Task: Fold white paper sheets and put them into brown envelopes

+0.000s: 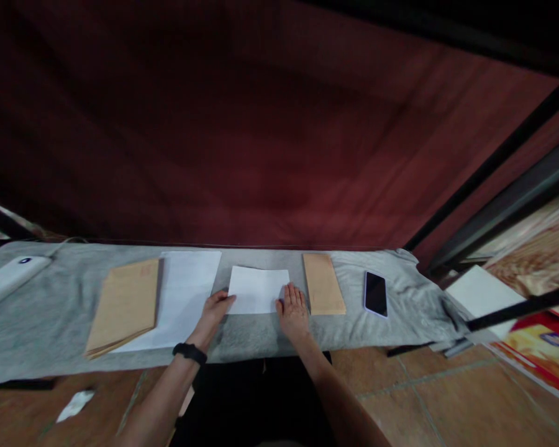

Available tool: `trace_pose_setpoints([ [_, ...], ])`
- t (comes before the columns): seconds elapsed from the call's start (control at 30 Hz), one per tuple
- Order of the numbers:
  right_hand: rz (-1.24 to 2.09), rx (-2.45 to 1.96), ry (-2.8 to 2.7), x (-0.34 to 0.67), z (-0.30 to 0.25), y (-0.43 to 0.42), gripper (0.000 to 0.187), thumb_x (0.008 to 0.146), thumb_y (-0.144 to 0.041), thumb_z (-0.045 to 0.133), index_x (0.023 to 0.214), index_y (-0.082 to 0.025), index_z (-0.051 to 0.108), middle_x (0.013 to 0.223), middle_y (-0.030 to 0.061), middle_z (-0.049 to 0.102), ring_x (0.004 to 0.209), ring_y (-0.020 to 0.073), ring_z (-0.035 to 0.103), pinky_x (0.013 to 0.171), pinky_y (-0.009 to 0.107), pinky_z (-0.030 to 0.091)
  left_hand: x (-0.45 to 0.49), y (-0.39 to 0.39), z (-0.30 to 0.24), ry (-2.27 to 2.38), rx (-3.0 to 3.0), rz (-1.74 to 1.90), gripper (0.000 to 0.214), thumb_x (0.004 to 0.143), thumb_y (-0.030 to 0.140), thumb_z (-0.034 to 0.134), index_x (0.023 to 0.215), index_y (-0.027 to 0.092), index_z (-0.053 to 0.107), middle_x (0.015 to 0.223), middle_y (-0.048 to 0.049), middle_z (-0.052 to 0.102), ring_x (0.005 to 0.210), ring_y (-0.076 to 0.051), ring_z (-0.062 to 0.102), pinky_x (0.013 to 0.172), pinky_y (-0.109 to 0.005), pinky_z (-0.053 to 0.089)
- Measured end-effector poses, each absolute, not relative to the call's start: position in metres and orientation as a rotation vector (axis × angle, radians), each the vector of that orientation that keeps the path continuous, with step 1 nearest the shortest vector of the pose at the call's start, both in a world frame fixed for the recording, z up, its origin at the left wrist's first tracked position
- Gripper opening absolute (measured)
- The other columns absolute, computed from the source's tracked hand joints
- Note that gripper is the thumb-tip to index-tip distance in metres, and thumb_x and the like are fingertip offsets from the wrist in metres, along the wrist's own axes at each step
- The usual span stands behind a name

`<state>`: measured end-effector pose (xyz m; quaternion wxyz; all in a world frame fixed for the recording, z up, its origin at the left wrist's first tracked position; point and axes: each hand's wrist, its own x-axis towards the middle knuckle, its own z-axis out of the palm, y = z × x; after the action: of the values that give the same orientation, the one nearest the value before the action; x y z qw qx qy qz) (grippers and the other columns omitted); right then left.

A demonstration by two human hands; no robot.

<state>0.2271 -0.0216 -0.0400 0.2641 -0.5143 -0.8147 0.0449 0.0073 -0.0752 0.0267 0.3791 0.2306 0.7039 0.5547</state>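
Note:
A folded white sheet of paper [257, 288] lies on the grey cloth [46, 316] in front of me. My left hand [215, 310] rests at the sheet's lower left corner, its fingers lying on the edge. My right hand [292, 308] lies flat with fingers stretched out on the sheet's right lower corner. A black band sits on my left wrist. Neither hand grips anything.
Left of the sheet lie a larger white paper [186, 292] and a stack of brown envelopes [125, 305]. A single brown envelope [323, 283] and a black phone [375, 293] lie to the right. A white power bank [8, 279] sits far left. Red curtain behind.

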Motion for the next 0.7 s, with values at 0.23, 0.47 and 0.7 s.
trace_pose_setpoints([
  [0.23,0.424,-0.986,-2.299,0.201,0.000,-0.059,0.068,0.090,-0.026,0.058,0.155,-0.015,0.037,0.160,0.0113,0.038,0.146,0.0277,0.037,0.122,0.049,0.030,0.031,-0.089,0.058,1.524,0.462,1.463,0.032,0.053,0.029,0.085,0.078,0.018,0.067,0.071,-0.0004,0.070,0.066,-0.018,0.064,0.058,-0.026,0.045],
  [0.47,1.101,-0.944,-1.559,0.189,0.048,-0.054,0.042,0.100,-0.033,0.039,0.133,-0.021,0.062,0.132,0.0054,0.068,0.123,0.0203,0.063,0.108,0.036,0.048,0.042,-0.098,0.072,1.184,0.423,1.496,0.044,0.079,0.055,0.072,0.103,0.019,0.069,0.111,-0.0113,0.073,0.102,-0.023,0.069,0.082,-0.034,0.057],
  [0.7,1.385,-0.964,-1.056,0.190,0.066,-0.057,0.054,0.100,-0.053,0.037,0.128,-0.013,0.059,0.118,0.0136,0.073,0.100,0.0243,0.073,0.079,0.033,0.060,0.067,-0.104,0.039,1.210,0.371,1.367,0.045,0.077,0.043,0.077,0.115,0.023,0.064,0.110,-0.0090,0.075,0.098,-0.024,0.073,0.083,-0.037,0.060],
])
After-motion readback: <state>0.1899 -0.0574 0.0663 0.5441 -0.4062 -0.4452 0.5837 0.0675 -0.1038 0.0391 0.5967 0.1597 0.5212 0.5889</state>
